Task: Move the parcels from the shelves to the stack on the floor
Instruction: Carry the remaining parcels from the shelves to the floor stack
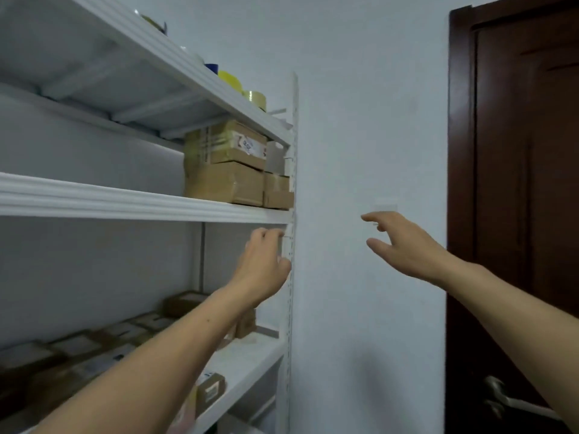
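Up at the right end of the middle shelf (125,202) sits a cluster of cardboard parcels. A tape-wrapped box with a printed label (225,142) rests on a plainer brown box (224,183). Just beside them, against the perforated white upright (294,170), a small white carton (275,156) stands on a small brown box (277,192). More parcels lie on the lower shelf (250,355): a row of flat labelled ones (125,332) runs back along it, blurred, and one small box (210,390) sits near the front edge.

Neither hand holds a parcel. The left hand (263,267) is raised just under the middle shelf's front edge, close to the upright, its fingers loosely curled around nothing. Whether it touches the post cannot be told. The right hand (404,242) is well apart from it, out in front of the pale wall (360,120), with fingers and thumb spread and relaxed. Both forearms reach up from the bottom of the view.

On the top shelf, rolls of yellow tape (230,79) line the edge. A dark wooden door (517,183) with a metal lever handle (507,399) stands at the right.
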